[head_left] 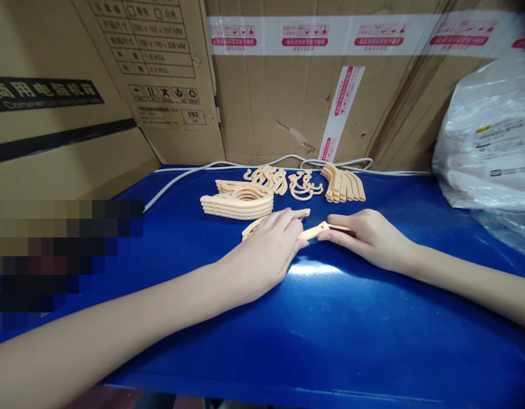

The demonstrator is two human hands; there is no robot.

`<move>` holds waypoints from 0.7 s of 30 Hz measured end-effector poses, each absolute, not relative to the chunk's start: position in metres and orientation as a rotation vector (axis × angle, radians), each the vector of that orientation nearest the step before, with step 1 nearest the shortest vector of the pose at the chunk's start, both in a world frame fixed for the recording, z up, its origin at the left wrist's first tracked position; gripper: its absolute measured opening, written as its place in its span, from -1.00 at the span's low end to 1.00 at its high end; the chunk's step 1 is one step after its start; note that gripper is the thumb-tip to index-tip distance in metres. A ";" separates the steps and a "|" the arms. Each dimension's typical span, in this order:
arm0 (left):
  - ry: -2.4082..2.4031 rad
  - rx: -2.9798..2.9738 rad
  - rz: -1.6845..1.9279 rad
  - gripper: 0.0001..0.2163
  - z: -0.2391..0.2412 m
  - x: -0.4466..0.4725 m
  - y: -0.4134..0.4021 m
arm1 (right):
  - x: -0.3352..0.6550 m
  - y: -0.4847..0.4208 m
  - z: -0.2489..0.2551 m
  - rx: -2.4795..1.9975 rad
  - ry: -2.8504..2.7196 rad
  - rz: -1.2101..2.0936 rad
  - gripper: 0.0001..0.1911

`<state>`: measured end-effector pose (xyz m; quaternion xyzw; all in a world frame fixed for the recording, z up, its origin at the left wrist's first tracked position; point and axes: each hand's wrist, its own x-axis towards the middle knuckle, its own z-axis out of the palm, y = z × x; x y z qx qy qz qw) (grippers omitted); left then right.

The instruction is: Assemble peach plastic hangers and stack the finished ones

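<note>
My left hand is closed around a beige plastic hanger over the table's middle, covering much of it. One curved end of beige plastic pokes out left of that hand, and a tip shows past its fingers. From the other side, my right hand pinches the hanger's right part between thumb and fingers, next to a joint with a small hole. Just behind my left hand lies a stack of beige hanger pieces. Loose hanger hooks and a row of curved hanger arms sit farther back.
More beige hooks lie behind the stack on the blue table. A white cable runs along the back edge. Cardboard boxes wall off the back and left. A clear plastic bag stands at the right.
</note>
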<state>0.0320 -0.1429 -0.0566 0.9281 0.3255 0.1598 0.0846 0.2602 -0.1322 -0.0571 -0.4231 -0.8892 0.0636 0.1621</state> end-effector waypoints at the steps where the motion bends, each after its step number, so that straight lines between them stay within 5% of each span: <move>1: 0.967 2.770 0.476 -0.77 -0.057 0.032 -0.143 | 0.260 -0.132 -0.057 -1.200 -2.546 0.189 -0.44; 12: 0.923 2.776 0.471 -0.74 -0.058 0.032 -0.145 | 0.259 -0.135 -0.051 -1.135 -2.621 0.123 -0.44; 21: 0.909 2.766 0.492 -0.73 -0.058 0.031 -0.144 | 0.260 -0.139 -0.054 -1.076 -2.582 -0.378 -0.41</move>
